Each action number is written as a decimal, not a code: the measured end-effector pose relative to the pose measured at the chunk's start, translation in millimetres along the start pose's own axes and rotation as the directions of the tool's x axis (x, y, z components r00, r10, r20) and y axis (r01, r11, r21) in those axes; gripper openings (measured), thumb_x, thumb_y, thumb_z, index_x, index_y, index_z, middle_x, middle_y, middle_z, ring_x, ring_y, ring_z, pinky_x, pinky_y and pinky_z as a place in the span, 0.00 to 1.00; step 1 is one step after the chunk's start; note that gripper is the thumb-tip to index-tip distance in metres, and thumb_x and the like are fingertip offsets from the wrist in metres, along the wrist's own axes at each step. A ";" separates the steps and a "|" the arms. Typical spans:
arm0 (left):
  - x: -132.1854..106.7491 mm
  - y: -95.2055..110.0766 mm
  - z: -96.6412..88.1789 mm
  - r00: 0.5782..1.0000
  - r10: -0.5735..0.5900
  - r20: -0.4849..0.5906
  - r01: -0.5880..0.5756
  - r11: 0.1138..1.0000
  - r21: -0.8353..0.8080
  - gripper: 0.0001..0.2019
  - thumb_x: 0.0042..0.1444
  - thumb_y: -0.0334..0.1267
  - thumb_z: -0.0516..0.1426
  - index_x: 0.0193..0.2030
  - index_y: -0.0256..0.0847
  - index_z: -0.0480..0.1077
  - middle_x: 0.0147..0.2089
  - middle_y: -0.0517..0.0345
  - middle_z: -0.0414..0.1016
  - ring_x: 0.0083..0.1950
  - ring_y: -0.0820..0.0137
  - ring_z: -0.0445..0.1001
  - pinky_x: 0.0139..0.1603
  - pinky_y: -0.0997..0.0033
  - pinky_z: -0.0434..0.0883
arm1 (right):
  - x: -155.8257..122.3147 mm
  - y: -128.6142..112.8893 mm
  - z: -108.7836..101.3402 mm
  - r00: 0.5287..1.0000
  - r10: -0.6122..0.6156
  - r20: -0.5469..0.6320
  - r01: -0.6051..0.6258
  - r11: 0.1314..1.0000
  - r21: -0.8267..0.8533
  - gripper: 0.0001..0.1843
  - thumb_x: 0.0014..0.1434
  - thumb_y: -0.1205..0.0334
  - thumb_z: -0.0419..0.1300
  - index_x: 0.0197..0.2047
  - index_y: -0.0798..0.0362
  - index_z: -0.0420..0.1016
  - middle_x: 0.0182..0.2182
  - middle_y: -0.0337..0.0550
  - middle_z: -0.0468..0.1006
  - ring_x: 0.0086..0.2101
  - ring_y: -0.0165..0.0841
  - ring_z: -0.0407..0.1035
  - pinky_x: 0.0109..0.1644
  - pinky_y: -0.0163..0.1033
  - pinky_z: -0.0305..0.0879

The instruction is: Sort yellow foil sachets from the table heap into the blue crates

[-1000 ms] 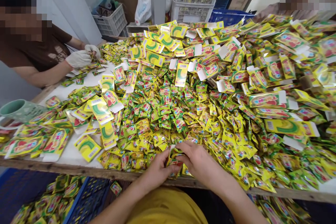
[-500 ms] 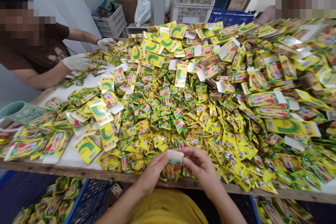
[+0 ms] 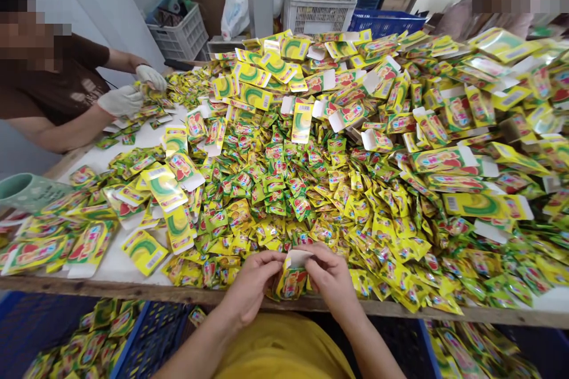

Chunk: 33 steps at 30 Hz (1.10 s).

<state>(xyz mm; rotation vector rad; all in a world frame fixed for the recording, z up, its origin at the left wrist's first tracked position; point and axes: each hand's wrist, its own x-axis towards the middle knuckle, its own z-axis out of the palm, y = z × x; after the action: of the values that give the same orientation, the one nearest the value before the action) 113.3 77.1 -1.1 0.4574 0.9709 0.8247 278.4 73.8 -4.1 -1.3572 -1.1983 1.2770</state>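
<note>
At the table's near edge, my left hand (image 3: pixel 252 284) and my right hand (image 3: pixel 331 278) grip a small yellow-green printed carton (image 3: pixel 292 282) from both sides. Its white end flap (image 3: pixel 297 258) stands up, with fingers of my right hand at the flap's corner. Watermelon pictures show on the carton's face; what is inside it is hidden. Just beyond my hands spreads a heap of small yellow and green sachets (image 3: pixel 284 189). Flat and opened cartons (image 3: pixel 302 121) of the same print lie on top of the heap.
A co-worker's gloved hands (image 3: pixel 120 100) handle sachets at the far left. A green mug (image 3: pixel 33 191) stands at the left edge. Blue crates (image 3: pixel 133 343) with packets sit below the table. White crates (image 3: pixel 322 15) are stacked behind. Another person (image 3: pixel 484 18) is at the back right.
The carton has tilted slightly in my hands, and its flap leans further over. The co-worker's gloved hands have come closer together. The whole view has shifted a little.
</note>
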 end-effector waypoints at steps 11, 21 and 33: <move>0.6 12.1 -2.9 0.988 0.153 -0.029 -0.148 0.981 0.125 0.06 0.46 0.32 0.64 0.33 0.39 0.78 0.34 0.57 0.79 0.38 0.71 0.73 0.43 0.75 0.67 | -1.5 -8.2 7.8 0.990 -0.094 0.105 0.098 0.995 -0.032 0.13 0.58 0.61 0.58 0.43 0.47 0.82 0.31 0.43 0.73 0.31 0.31 0.67 0.31 0.34 0.66; 4.1 6.0 -6.9 0.909 0.415 0.035 -0.374 0.777 0.506 0.08 0.52 0.40 0.63 0.37 0.42 0.80 0.39 0.53 0.81 0.41 0.64 0.76 0.45 0.68 0.71 | 2.1 -6.9 5.7 0.996 0.089 0.024 -0.091 0.987 0.135 0.11 0.48 0.53 0.69 0.33 0.51 0.82 0.26 0.39 0.73 0.18 0.26 0.66 0.19 0.32 0.66; 0.3 -2.2 -15.7 0.732 0.557 0.393 -0.671 0.490 0.557 0.08 0.54 0.32 0.62 0.40 0.46 0.78 0.41 0.50 0.77 0.42 0.65 0.75 0.45 0.66 0.70 | -14.6 -1.1 -10.1 0.983 -0.101 0.156 0.104 0.995 -0.009 0.09 0.57 0.57 0.63 0.39 0.47 0.83 0.35 0.46 0.76 0.36 0.35 0.71 0.37 0.39 0.70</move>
<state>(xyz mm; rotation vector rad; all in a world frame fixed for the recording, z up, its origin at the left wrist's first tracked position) 100.7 75.7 -10.7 1.5795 0.9324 1.0398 288.4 59.5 -0.3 -1.2095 -1.3712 1.3199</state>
